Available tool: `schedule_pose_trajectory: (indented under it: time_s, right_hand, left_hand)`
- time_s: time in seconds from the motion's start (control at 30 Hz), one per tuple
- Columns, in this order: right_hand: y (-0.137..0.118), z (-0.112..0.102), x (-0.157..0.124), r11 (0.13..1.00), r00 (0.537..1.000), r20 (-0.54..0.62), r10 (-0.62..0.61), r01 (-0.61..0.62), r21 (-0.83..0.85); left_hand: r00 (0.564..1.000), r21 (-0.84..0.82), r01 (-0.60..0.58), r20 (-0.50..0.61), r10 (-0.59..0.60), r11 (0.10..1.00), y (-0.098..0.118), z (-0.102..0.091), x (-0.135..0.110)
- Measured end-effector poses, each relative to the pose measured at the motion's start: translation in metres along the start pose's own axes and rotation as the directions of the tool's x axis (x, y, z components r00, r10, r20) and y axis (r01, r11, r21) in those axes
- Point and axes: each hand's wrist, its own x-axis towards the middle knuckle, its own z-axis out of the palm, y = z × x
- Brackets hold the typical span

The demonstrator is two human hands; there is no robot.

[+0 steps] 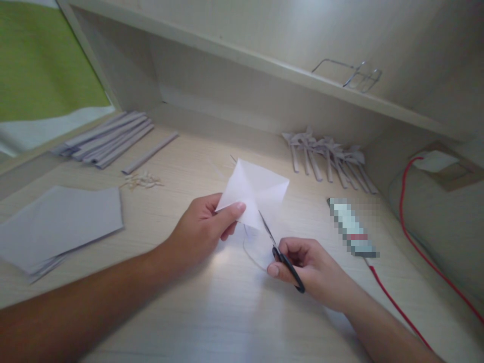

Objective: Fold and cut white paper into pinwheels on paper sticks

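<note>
My left hand pinches a small white square of paper at its left edge, thumb on top. Faint creases cross the sheet, which is held above the desk. My right hand grips black-handled scissors, fingers in the loops. Their blades point up and left, with the tip at the paper's lower edge; whether the tip is cutting or only touching I cannot tell. A thin pale strand curves on the desk below the paper, between the two hands.
Rolled paper sticks are piled at the left back, with a single paper stick beside them. Small pale bits and stacked paper sheets lie at left. Paper pinwheels, a blurred phone and a red cable are at right.
</note>
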Motion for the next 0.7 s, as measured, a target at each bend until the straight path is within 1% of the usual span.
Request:
schedule_pose_trajectory:
  time_s: [0.1,0.2,0.23,0.3,0.33,0.37,0.43,0.47,0.5,0.53,0.57,0.6,0.67,0.7]
  right_hand:
    - [-0.001,0.0,-0.001,0.999,1.0,0.025,0.016,-0.015,-0.039]
    - [-0.002,-0.001,-0.002,0.997,0.998,0.036,0.042,-0.039,-0.072]
    - [-0.002,-0.002,-0.003,0.997,0.999,0.016,0.032,-0.03,-0.072]
    - [-0.003,-0.004,-0.002,0.999,0.995,-0.089,-0.039,0.036,-0.033]
    - [-0.003,-0.006,-0.001,0.996,0.981,-0.172,-0.087,0.089,0.001]
    - [-0.003,-0.008,0.0,0.989,0.955,-0.263,-0.134,0.147,0.032]
    - [-0.002,-0.012,0.003,0.968,0.887,-0.42,-0.193,0.243,0.068]
    - [-0.001,-0.014,0.005,0.957,0.857,-0.471,-0.208,0.277,0.081]
    - [0.0,-0.015,0.007,0.947,0.836,-0.502,-0.22,0.307,0.096]
    - [0.002,-0.016,0.008,0.936,0.827,-0.514,-0.228,0.331,0.117]
    - [0.004,-0.017,0.009,0.929,0.832,-0.507,-0.227,0.342,0.144]
    - [0.006,-0.016,0.01,0.925,0.846,-0.486,-0.218,0.339,0.174]
    - [0.008,-0.014,0.01,0.927,0.889,-0.421,-0.181,0.297,0.229]
    - [0.009,-0.012,0.01,0.93,0.908,-0.388,-0.157,0.267,0.25]
  left_hand:
    - [0.991,-0.008,-0.061,-0.117,0.06,0.998,0.002,-0.003,0.003]
    - [0.968,-0.073,-0.096,-0.241,0.076,0.993,-0.001,-0.008,0.008]
    - [0.961,-0.101,-0.1,-0.267,0.07,0.99,-0.003,-0.009,0.01]
    - [0.961,-0.142,-0.1,-0.27,0.059,0.985,-0.007,-0.011,0.013]
    - [0.969,-0.157,-0.093,-0.241,0.054,0.983,-0.009,-0.011,0.013]
    - [0.981,-0.175,-0.078,-0.186,0.045,0.981,-0.011,-0.011,0.013]
    - [1.0,-0.234,-0.022,-0.012,0.02,0.972,-0.013,-0.01,0.01]
    - [0.996,-0.262,0.026,0.092,-0.002,0.965,-0.013,-0.009,0.008]
    - [0.981,-0.28,0.084,0.189,-0.031,0.956,-0.013,-0.008,0.006]
    - [0.96,-0.284,0.142,0.273,-0.062,0.948,-0.012,-0.008,0.003]
    - [0.937,-0.273,0.19,0.339,-0.09,0.943,-0.012,-0.007,0.002]
    - [0.914,-0.251,0.225,0.388,-0.115,0.941,-0.011,-0.007,0.0]
    - [0.88,-0.199,0.263,0.45,-0.15,0.944,-0.011,-0.006,-0.001]
    - [0.871,-0.18,0.268,0.466,-0.158,0.947,-0.011,-0.006,-0.001]
